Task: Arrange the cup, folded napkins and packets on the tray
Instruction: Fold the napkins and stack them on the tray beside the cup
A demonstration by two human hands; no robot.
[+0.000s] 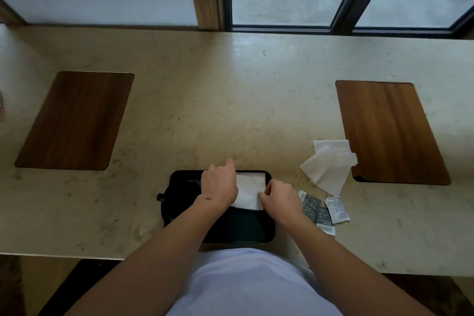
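Both hands rest on a white napkin lying on the black tray: left hand pressing flat, right hand pinching its near-right corner. Packets and loose napkins lie right on the counter.

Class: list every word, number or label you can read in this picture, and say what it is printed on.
None can be read.
Dark packets: pale print, too blurred to read.
White packet: lines of small print, too small to read.
Napkin on the tray: no print shows.
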